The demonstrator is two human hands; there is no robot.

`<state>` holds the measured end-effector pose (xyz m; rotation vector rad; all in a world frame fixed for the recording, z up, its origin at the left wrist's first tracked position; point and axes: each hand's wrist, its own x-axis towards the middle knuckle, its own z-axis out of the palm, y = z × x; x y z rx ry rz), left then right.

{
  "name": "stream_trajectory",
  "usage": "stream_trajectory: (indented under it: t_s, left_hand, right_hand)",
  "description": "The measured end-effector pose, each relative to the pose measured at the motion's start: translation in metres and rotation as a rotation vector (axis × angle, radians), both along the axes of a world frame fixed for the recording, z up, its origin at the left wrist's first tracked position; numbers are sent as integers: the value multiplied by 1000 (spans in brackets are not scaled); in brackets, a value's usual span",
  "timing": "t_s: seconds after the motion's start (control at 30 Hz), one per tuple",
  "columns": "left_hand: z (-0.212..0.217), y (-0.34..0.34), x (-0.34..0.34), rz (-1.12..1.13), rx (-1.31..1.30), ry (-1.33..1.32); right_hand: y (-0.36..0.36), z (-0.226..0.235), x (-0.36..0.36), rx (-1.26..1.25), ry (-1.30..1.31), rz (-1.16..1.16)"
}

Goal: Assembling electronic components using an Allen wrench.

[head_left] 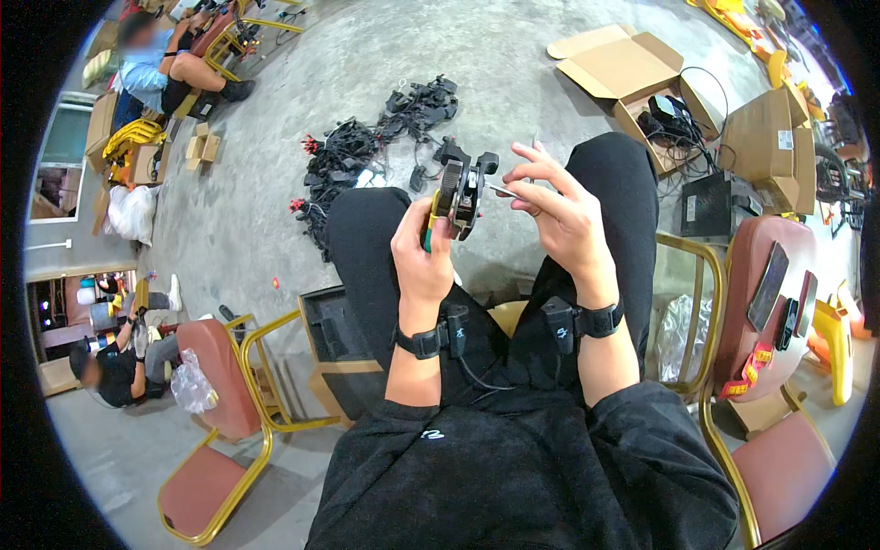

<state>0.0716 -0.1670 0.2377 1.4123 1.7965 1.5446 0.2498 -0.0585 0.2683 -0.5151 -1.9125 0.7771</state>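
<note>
In front of my knees, my left hand (424, 259) is closed round a black mechanical part (468, 197) with a ribbed round edge. A yellow-and-green piece (428, 235) shows between that hand and the part; its kind I cannot make out. To the right, my right hand (566, 211) pinches a thin metal rod (500, 190), whose far end meets the right side of the part. Its upper fingers are stretched out and partly spread. The rod's grip end is hidden by the fingers. Both wrists wear black straps with small boxes.
Beyond my knees, a heap of black cabled parts (344, 160) lies on the concrete floor. An open cardboard box (632, 115) with black devices stands at the far right. Chairs (218, 380) flank me; phones (768, 286) lie on the right one (744, 362). Two people sit at the left.
</note>
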Motion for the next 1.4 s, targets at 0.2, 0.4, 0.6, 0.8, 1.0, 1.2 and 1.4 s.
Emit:
stream_trajectory:
  t_s: [0.2,0.4,0.6,0.8,1.0,1.2,1.4]
  left_hand:
    - [0,-1,1,11,47,15]
    - [3,0,2,29,68,60]
    - [6,1,3,81,40,58]
    - [5,0,4,84,43,107]
    - [2,1,5,95,24,47]
    - [-1,1,7,90,-21,-36]
    - [2,1,9,65,-83,-174]
  right_hand:
    - [-5,-1,-1,-174,81,74]
    - [-12,-6,-1,-528,125,207]
    - [-12,-4,2,-1023,290,475]
    - [-1,4,17,-1423,348,670]
    - [-4,5,10,-1463,327,532]
    - [-4,8,8,-1271,293,442]
    - [-7,9,2,-1126,319,253]
